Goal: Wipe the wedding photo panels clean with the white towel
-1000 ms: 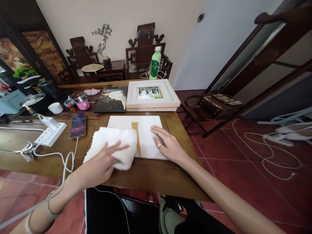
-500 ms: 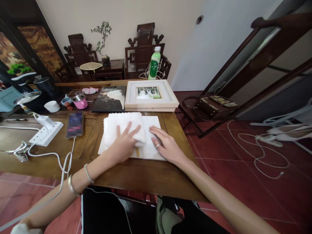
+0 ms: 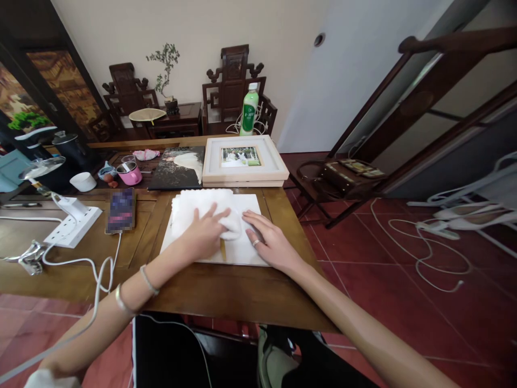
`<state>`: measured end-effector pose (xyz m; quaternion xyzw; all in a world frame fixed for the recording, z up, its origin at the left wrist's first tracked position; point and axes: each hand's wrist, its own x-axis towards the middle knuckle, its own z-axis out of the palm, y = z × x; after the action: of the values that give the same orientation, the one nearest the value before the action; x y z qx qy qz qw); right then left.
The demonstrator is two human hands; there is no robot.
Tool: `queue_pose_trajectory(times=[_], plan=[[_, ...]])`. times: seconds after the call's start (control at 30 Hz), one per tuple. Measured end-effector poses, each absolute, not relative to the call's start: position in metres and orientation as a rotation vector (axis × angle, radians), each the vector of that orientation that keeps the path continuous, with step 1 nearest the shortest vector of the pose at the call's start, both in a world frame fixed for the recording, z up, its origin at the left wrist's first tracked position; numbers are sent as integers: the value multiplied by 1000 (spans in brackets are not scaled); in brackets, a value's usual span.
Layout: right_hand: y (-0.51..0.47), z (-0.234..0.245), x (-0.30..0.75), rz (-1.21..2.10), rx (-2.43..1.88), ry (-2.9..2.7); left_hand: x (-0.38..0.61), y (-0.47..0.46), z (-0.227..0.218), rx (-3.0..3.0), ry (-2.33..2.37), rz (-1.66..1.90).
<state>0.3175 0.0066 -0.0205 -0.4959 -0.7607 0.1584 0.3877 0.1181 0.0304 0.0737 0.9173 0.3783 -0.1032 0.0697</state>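
Fingers spread, the left hand (image 3: 204, 233) rests on a white cloth (image 3: 184, 211). The right hand (image 3: 270, 241) lies flat, fingers together, at three o'clock on a white board (image 3: 239, 252)

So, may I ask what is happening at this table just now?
A person has the left hand spread on a white cloth, which lies over part of a white board on the wooden table. The right hand rests on the board's right side. Of a yellow strip on the board, only the near end shows below the cloth. Beyond the board lie a framed photo and a dark picture panel.
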Motion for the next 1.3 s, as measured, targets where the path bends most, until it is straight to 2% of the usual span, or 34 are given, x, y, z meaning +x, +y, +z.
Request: queue_pose_trajectory(times=[0.23, 0.6, 0.87, 1.13, 1.3], plan=[[7, -22, 318, 413, -1256, -1916, 143, 73, 66, 2888, 1166, -302], [8, -22, 317, 428, -1241, -1912, 128, -52, 73, 3026, 875, -393], [13, -20, 321, 805, -1342, -1418, 137, 6, 67, 2968, 971, -262], [9, -16, 317, 957, -1251, -1240, 144, -66, 75, 3011, 593, -264], [4, -12, 313, 750, -1324, -1547, 132, -64, 93, 2884, 899, -447]])
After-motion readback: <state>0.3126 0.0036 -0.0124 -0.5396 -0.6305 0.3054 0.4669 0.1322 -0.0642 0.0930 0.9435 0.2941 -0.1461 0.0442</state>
